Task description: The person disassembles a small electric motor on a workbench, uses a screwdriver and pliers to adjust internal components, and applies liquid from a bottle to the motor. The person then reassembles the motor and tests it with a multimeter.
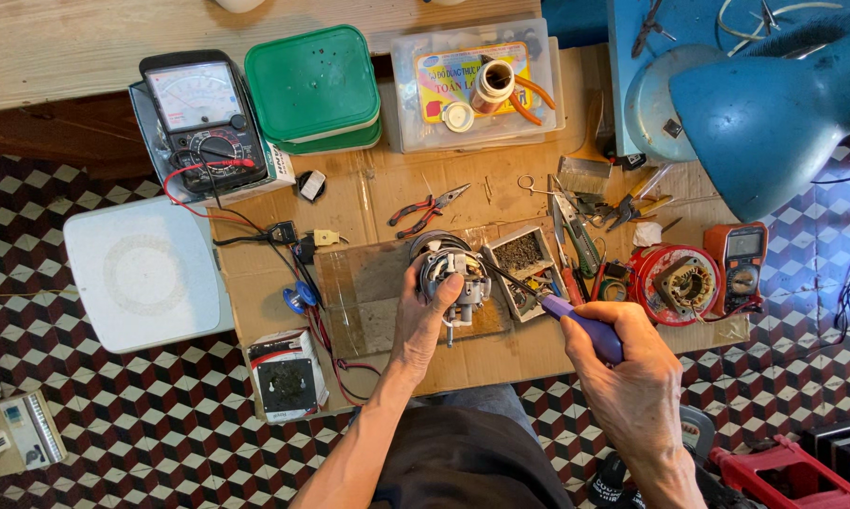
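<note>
My left hand point(419, 316) grips a small grey motor point(447, 270) with wound coils and holds it over a brown board point(368, 292). My right hand point(632, 372) holds a purple-handled soldering iron point(587, 326); its thin dark tip reaches left and touches the motor's right side. Both hands work above a sheet of cardboard point(500, 349) laid on the patterned floor.
An analog multimeter point(204, 118) with red and black leads sits at the upper left beside green boxes point(314, 85). Red pliers point(425, 209), a tray of small parts point(524, 264), a red stator point(678, 283), an orange meter point(743, 264), a blue lamp point(774, 104) and a white pad point(145, 273) surround the work.
</note>
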